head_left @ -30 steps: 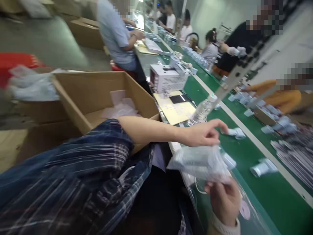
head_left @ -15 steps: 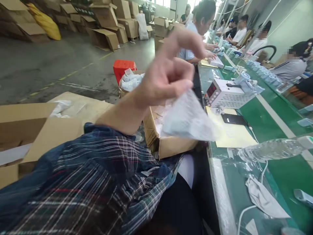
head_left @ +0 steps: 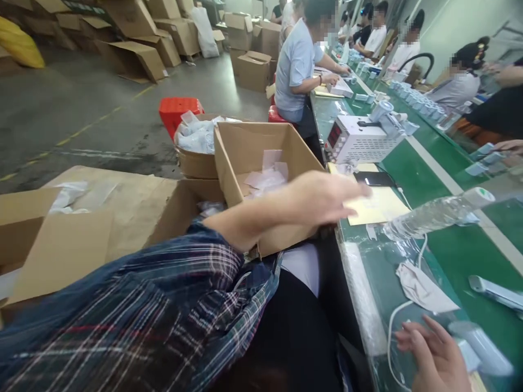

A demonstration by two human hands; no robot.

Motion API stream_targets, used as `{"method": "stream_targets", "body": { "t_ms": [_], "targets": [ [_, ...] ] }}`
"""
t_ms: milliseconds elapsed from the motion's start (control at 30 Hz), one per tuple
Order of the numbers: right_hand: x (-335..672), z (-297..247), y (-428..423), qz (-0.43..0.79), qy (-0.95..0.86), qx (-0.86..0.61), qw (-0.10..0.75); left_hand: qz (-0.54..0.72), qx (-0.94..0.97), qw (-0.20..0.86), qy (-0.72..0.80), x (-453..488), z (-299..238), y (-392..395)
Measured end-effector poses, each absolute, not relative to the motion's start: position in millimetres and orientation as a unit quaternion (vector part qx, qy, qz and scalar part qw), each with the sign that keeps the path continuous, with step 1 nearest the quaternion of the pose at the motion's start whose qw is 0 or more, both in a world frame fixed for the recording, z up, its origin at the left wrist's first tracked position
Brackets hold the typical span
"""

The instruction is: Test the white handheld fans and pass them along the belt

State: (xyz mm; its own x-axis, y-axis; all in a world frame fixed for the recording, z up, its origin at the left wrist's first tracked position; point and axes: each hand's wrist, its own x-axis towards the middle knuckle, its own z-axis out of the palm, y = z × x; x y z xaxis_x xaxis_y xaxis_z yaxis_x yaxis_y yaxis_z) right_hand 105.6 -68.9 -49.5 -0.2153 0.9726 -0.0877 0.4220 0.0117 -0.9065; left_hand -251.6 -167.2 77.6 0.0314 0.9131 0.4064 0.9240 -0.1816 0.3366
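Shows a pale blue part (head_left: pixel 488 348) lying on the desk (head_left: pixel 372 286) at the lower right, tube-like with a blockier end, partly covered by the right hand (head_left: pixel 439 356) just beside it. Cannot tell whether touching. With the right grip released as far as visible, fingers parted and half curled around nothing. Looks, by judgement, like a gap between two pieces, with both hands seemingly free. Calls next, in all likelihood, for turning the right fingers toward that part and closing round its body, clear of the white cable (head_left: pixel 392 321) nearby. Farther up the desk, comes to a crumpled pale cloth (head_left: pixel 425 288), with a slim pale part (head_left: pixel 496 294) to its right, then to a clear bottle (head_left: pixel 441 215) near a yellow sheet (head_left: pixel 384 207) with a dark phone (head_left: pixel 373 178). Has the left hand (head_left: pixel 316 198) stretched across in front of an open cardboard box (head_left: pixel 286 237), blurred, with fingers extended and nothing seen in the grip. Holds, inside that box, loose pale packets (head_left: pixel 267 177), perhaps bags or sheets. Ends beyond with a boxy white device (head_left: pixel 365 139) and a co-worker in light blue (head_left: pixel 294 71).
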Motion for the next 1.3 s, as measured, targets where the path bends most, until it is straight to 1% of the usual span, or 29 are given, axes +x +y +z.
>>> {"method": "stream_targets", "body": {
  "t_ms": [67,133,200,233,267,367,433,500,567,667,733,833,900,967,1033,1133,1200,1267,1300],
  "targets": [
    [94,-43,-74,0.435,-0.640,-0.549,0.316,-0.220,-0.819,-0.054,-0.527,-203,68,-142],
    [87,-43,-76,0.431,-0.639,-0.537,0.343,-0.148,-0.890,-0.151,-0.405,-160,58,-114],
    [85,-46,-78,0.418,-0.642,-0.525,0.370,-0.106,-0.912,-0.245,-0.312,-124,46,-81],
    [85,-46,-79,0.405,-0.638,-0.529,0.386,-0.104,-0.910,-0.275,-0.293,-108,39,-63],
    [87,-45,-81,0.405,-0.626,-0.536,0.396,-0.121,-0.901,-0.280,-0.309,-91,32,-45],
    [105,-33,-87,0.424,-0.573,-0.529,0.460,-0.163,-0.857,-0.223,-0.436,-40,9,-2],
    [128,-25,-88,0.402,-0.553,-0.530,0.502,-0.168,-0.842,-0.199,-0.472,-13,-4,13],
    [160,-22,-84,0.319,-0.555,-0.595,0.487,-0.134,-0.840,-0.213,-0.482,4,-15,17],
    [196,-25,-71,0.208,-0.545,-0.695,0.420,-0.078,-0.840,-0.248,-0.476,13,-22,17],
    [239,-37,-39,0.117,-0.508,-0.776,0.355,-0.042,-0.843,-0.286,-0.453,16,-27,15],
    [253,-45,-14,0.086,-0.496,-0.800,0.326,-0.061,-0.840,-0.322,-0.432,15,-31,16],
    [257,-50,20,0.053,-0.468,-0.835,0.286,-0.157,-0.771,-0.450,-0.422,12,-38,23],
    [256,-48,37,0.042,-0.447,-0.851,0.273,-0.264,-0.662,-0.566,-0.413,12,-43,30],
    [254,-43,46,0.034,-0.438,-0.855,0.276,-0.362,-0.506,-0.692,-0.366,15,-47,38],
    [249,-39,46,0.030,-0.446,-0.845,0.295,-0.414,-0.369,-0.772,-0.310,20,-51,46],
    [231,-38,29,0.048,-0.486,-0.806,0.335,-0.440,-0.263,-0.813,-0.277,24,-55,54],
    [210,-38,8,0.070,-0.551,-0.747,0.365,-0.440,-0.216,-0.837,-0.246,23,-56,56],
    [186,-36,-16,0.074,-0.638,-0.673,0.366,-0.440,-0.172,-0.855,-0.213,18,-55,55],
    [175,-35,-28,0.069,-0.675,-0.647,0.347,-0.439,-0.162,-0.861,-0.199,15,-54,55]
  ]
}}
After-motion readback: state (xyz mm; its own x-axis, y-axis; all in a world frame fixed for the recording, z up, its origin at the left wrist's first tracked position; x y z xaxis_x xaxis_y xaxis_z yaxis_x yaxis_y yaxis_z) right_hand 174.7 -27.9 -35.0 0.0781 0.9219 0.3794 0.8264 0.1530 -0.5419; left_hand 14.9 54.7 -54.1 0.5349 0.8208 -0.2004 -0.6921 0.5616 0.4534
